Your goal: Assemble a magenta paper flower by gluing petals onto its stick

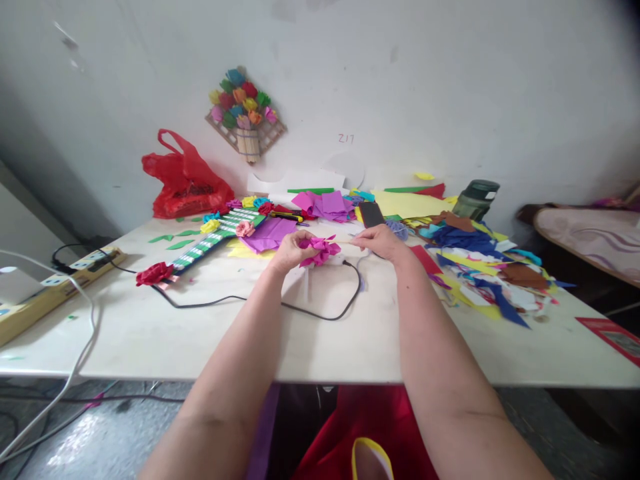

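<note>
A magenta paper flower is held between the fingers of my left hand, above the middle of the white table. A thin pale stick runs from the flower toward my right hand, whose fingers are pinched on its other end. Below the flower is a white device with a black cable, partly hidden by the flower and my left hand.
Paper flowers sit around a green-and-white striped piece at the left, by purple sheets. A red bag stands behind. Colored scraps and a dark green bottle are at the right; a power strip lies far left.
</note>
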Action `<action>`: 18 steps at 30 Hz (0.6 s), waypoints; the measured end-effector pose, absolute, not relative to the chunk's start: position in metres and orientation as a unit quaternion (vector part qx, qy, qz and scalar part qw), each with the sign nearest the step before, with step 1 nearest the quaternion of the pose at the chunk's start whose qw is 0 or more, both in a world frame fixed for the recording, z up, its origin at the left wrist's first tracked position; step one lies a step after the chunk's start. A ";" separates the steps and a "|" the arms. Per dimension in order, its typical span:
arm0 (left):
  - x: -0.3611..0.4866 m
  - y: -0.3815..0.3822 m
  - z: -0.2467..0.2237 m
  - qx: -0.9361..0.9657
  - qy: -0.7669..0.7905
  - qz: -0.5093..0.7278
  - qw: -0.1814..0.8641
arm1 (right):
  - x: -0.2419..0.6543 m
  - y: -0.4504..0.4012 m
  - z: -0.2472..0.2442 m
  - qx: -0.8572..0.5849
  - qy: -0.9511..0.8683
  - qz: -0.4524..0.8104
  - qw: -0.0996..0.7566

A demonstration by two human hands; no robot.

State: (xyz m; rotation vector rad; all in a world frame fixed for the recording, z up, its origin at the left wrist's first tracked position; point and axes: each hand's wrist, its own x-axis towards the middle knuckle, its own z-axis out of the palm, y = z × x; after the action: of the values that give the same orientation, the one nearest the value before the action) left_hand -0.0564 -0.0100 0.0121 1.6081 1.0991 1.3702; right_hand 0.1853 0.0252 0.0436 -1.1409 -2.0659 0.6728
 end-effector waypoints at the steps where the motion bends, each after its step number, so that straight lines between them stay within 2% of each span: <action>1: -0.056 -0.010 0.012 0.628 0.427 0.534 0.370 | 0.185 0.025 0.044 -0.437 -0.793 0.258 0.337; 18: -0.056 -0.010 0.015 0.637 0.423 0.524 0.375 | 0.186 0.025 0.044 -0.436 -0.799 0.254 0.327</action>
State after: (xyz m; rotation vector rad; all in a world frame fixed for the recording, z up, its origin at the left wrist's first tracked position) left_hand -0.0555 -0.0104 0.0149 1.6311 1.0817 1.3425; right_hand 0.1863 0.0246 0.0443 -1.1427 -2.0919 0.6661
